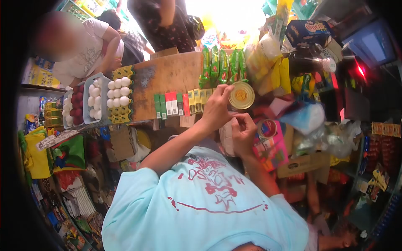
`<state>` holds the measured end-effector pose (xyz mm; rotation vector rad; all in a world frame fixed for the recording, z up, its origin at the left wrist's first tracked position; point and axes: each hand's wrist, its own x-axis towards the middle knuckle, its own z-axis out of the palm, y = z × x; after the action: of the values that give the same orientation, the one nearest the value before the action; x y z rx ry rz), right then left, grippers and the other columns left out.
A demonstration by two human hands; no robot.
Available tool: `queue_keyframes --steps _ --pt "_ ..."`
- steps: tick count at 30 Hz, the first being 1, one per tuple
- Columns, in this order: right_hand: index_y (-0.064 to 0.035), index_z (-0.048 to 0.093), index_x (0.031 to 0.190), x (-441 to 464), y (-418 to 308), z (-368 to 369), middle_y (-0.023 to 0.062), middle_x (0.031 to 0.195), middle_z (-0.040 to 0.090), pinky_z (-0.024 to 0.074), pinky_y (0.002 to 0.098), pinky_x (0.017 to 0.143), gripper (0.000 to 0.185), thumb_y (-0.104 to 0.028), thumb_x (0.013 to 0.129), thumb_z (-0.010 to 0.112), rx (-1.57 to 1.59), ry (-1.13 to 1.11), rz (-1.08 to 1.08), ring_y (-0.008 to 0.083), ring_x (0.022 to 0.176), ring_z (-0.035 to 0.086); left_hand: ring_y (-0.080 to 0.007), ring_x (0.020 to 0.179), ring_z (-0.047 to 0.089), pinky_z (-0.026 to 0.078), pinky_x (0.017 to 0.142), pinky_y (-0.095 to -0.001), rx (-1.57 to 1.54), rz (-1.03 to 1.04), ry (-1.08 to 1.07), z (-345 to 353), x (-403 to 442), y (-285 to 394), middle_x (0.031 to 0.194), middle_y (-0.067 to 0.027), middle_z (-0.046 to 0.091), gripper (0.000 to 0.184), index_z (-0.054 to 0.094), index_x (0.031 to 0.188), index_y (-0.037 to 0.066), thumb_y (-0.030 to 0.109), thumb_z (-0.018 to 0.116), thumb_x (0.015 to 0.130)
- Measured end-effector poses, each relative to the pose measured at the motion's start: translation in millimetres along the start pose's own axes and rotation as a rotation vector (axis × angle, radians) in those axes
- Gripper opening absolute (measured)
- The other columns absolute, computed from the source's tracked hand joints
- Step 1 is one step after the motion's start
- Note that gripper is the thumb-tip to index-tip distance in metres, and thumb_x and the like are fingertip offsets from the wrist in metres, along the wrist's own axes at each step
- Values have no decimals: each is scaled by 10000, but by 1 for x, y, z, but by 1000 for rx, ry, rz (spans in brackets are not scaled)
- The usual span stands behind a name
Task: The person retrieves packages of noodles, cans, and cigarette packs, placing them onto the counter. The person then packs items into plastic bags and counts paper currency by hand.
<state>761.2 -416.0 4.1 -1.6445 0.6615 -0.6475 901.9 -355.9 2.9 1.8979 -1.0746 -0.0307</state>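
Round tin (241, 95) | just beside left hand's fingertips (229, 89) | beyond right hand (244, 133)

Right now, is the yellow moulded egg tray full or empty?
Partly full: the tray holds white eggs, while bare yellow cups show at its near and far ends.

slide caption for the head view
Left hand and right hand close together beside a round container, at a counter with eggs and green packets.
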Motion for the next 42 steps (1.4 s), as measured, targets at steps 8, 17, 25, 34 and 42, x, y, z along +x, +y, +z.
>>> queue_keyframes --steps 8,17,25,34,42 --pt "-2 695 967 25 -18 -3 55 809 709 536 279 685 63 -55 934 687 -68 -1 -123 108 730 674 -428 1068 644 541 915 -497 202 -168 155 -59 61 -68 1158 -203 614 576 573 1285 45 123 807 764" --pt "7 693 951 37 -28 41 85 808 699 547 300 678 78 -65 922 698 -80 -278 -223 145 707 685 -295 982 716 605 875 -398 20 18 6 -61 49 -104 1270 -171 672 649 635 1347 60 26 870 743" --pt "-20 684 985 70 -20 71 157 1065 684 553 434 844 148 -47 841 702 -320 -114 -604 336 989 682 -262 971 726 593 852 -410 155 18 35 -67 67 -87 1191 -138 730 401 747 1202 80 37 797 807" --pt "-70 621 1281 114 -17 61 178 1354 643 173 638 1246 448 -256 882 701 -967 -303 -448 368 1449 441 -132 906 743 583 793 -272 -30 -285 145 -125 89 -77 1096 -106 796 192 780 1104 82 43 745 920" --pt "-24 555 1397 127 -63 27 159 1288 675 524 418 1005 580 -360 964 745 102 -275 -278 267 1170 656 -210 1220 646 510 1071 -337 -1115 -165 162 -192 101 -5 1344 -158 678 202 686 1207 3 71 666 1017"
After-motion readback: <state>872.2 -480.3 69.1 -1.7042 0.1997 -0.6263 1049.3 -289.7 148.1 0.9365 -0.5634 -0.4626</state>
